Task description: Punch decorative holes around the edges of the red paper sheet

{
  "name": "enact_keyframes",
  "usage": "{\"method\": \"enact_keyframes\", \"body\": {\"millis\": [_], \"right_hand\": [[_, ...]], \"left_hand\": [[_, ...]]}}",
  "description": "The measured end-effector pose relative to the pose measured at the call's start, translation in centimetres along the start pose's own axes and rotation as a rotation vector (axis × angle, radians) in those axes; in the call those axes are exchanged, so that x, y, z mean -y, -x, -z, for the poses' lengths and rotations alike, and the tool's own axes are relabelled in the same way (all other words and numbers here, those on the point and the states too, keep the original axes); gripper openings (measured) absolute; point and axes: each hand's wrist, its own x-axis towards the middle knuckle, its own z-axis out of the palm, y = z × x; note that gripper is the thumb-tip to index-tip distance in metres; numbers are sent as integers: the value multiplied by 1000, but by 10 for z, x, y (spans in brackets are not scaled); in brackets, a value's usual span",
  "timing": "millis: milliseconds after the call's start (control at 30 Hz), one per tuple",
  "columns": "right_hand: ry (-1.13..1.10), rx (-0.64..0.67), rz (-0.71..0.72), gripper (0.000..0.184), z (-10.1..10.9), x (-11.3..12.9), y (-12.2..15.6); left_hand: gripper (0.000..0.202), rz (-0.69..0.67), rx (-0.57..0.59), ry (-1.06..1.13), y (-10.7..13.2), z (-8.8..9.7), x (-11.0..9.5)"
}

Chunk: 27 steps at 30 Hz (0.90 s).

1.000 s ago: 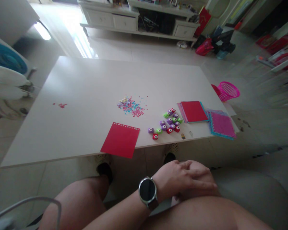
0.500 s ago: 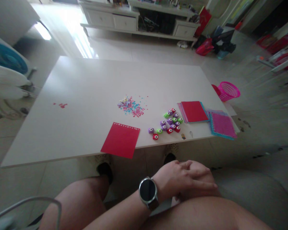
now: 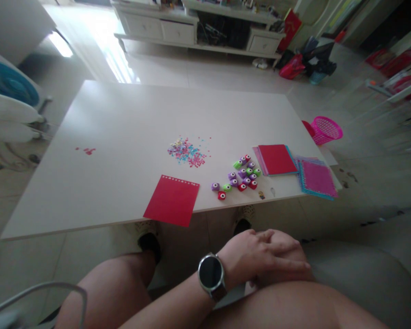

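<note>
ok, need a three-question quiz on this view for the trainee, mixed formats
1. True or false: the red rectangular paper sheet with holes along one side juts past the near edge of the white tabletop.
2. Short answer: on which of the person's arms is the round silver-rimmed watch?
3. Small purple, green and red blocks with eye shapes lie where relative to that sheet? A) left B) right C) underneath

Key: 1 true; 2 left; 3 B.

Table top [image 3: 140, 114]: smooth, semi-gloss panel. From its centre: 6 o'clock, single sheet [image 3: 173, 201], smooth matt paper; 4 o'clock, punches [image 3: 243, 173], smooth plastic in appearance; 3 o'clock, basket [image 3: 318, 132], perforated plastic; 5 o'clock, watch [image 3: 211, 273], polished metal bezel, glossy face; 12 o'clock, floor [image 3: 164, 68], glossy tile.
</note>
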Motion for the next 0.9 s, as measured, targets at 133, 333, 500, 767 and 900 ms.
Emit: {"method": "enact_keyframes", "body": {"millis": [133,333,500,767,900], "right_hand": [[-39,72,35,39,3,-5,-3],[-59,112,108,41,2,-10,-4],[-38,17,42,38,-1,-4,0],[-20,42,69,40,1,-5,-1],[-49,63,88,40,-3,-5,0]], "left_hand": [[68,-10,17,4,0,0,0],[66,-13,28,6,0,3,1],[63,-7,9,-6,0,1,1],[68,-6,10,5,1,-4,1],[65,-3,-2,-4,1,-4,1]]}}
